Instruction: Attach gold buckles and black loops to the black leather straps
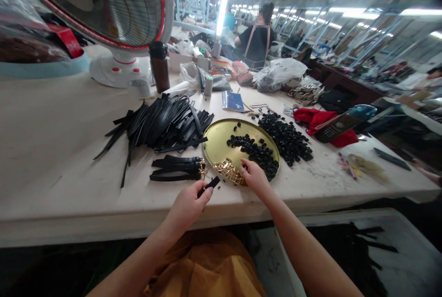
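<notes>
My left hand (188, 205) is closed on a black strap (213, 183), its end sticking out past the thumb toward the tray. Over the front of a round gold tray (216, 133), my right hand (254, 175) has its fingers bent down between gold buckles (228, 170) and small black loops (260, 154). Whether those fingertips pinch a piece is too small to make out. Left of the tray lies a bundle of straps with gold buckles (177, 168). Behind it spreads a large heap of loose black straps (162, 122).
A heap of black loops (286, 138) lies right of the tray. A fan (119, 69) and a dark bottle (159, 66) stand at the back left. A blue booklet (233, 101) and a red cloth (312, 119) lie behind. Another person (257, 41) stands farther off.
</notes>
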### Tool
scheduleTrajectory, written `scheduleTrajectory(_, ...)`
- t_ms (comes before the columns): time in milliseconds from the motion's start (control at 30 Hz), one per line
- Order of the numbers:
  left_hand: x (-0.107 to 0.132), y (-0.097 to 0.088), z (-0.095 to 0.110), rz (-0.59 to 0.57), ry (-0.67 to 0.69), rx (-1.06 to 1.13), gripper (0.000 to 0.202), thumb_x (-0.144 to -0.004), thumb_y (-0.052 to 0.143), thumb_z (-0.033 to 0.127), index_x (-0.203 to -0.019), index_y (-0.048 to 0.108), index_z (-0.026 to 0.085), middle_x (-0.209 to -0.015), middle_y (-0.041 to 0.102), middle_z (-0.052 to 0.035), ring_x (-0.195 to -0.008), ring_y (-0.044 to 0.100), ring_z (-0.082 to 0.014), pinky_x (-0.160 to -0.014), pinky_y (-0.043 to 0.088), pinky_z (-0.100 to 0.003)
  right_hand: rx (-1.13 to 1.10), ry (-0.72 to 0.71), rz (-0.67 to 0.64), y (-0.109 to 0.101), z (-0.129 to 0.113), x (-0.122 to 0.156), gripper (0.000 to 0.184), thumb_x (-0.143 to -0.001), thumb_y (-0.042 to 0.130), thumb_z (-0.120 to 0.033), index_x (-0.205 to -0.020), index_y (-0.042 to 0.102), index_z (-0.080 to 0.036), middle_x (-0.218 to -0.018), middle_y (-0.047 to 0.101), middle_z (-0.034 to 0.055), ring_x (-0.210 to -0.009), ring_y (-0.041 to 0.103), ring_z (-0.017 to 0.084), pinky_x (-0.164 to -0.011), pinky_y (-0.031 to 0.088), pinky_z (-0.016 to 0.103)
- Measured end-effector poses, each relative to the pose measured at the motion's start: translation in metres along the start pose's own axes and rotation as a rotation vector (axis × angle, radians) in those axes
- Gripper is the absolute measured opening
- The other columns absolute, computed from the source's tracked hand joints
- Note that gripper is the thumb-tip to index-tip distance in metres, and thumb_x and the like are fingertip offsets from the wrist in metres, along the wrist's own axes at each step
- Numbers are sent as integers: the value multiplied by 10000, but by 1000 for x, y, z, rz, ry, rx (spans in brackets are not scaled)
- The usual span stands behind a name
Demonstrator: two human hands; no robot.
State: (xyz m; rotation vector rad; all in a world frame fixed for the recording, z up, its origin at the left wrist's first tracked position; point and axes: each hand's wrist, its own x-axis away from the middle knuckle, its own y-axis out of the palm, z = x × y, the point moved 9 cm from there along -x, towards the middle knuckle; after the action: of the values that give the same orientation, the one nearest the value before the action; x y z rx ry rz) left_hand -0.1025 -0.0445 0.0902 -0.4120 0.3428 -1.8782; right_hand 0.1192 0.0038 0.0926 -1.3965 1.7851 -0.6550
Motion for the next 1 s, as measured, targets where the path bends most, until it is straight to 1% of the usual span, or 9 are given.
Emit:
scheduleTrajectory(100,-2,-1,-2,5,-3,7,332,-797,419,456,-835,583,170,-514,461,46,-495,447,-119,-493,310,-212,215,-12,77,-22,19,-23,331,-814,421,-300,-1053,590,-147,-986,611,103,-917,562,207,-804,433,319)
scheduleTrajectory(233,-8,-4,-3,10,-19,11,338,-794,423,461,-831,585,166,-517,455,44,-500,433,-119,-496,305,-213,313,55,205,-55,45,-47,340,-831,388,-292,-1024,594,-102,-995,588,153,-936,539,249,-810,404,361)
scheduleTrajectory(333,-12,-3,-4,-5,-25,25,343,-794,423,470,-824,580,166,-524,444,47,-498,421,-112,-494,305,-209,357,65,238,-65,56,-59,334,-840,388,-297,-1009,606,-108,-966,591,144,-899,541,241,-780,397,341)
scheduleTrajectory(467,-16,3,-7,-36,-43,53,349,-796,424,475,-846,576,165,-537,443,49,-496,417,-106,-492,311,-206,474,-33,163,-47,43,-71,258,-829,450,-339,-911,649,-197,-899,590,73,-825,534,193,-734,374,289)
scheduleTrajectory(567,-18,7,-8,-55,-59,65,345,-798,424,472,-839,569,162,-539,434,51,-498,415,-102,-494,314,-204,664,-67,60,-27,27,-80,214,-804,503,-346,-830,654,-197,-844,588,76,-769,525,204,-655,347,302)
scheduleTrajectory(633,-19,9,-8,-62,-69,74,343,-797,424,471,-830,565,161,-532,423,54,-489,407,-100,-490,312,-203,711,-86,8,-17,16,-83,173,-781,540,-318,-800,641,-180,-846,589,91,-768,525,217,-633,332,309)
scheduleTrajectory(800,-19,10,-4,-73,-64,104,321,-792,434,454,-820,562,162,-530,426,52,-488,410,-100,-481,313,-201,634,-154,-90,0,2,-77,91,-754,576,-250,-795,605,-174,-836,606,100,-798,540,228,-667,346,316)
scheduleTrajectory(933,-16,10,-1,-62,-42,100,306,-790,442,445,-803,559,163,-519,426,54,-486,417,-100,-487,323,-202,534,-140,-117,9,6,-69,164,-750,570,-199,-912,583,-176,-876,618,80,-807,559,207,-693,374,297)
scheduleTrajectory(1000,-15,9,2,-57,-28,94,302,-796,440,441,-801,556,163,-519,424,56,-482,414,-96,-484,320,-202,476,-119,-115,10,10,-67,169,-750,557,-188,-917,584,-172,-910,606,85,-805,562,200,-692,383,293)
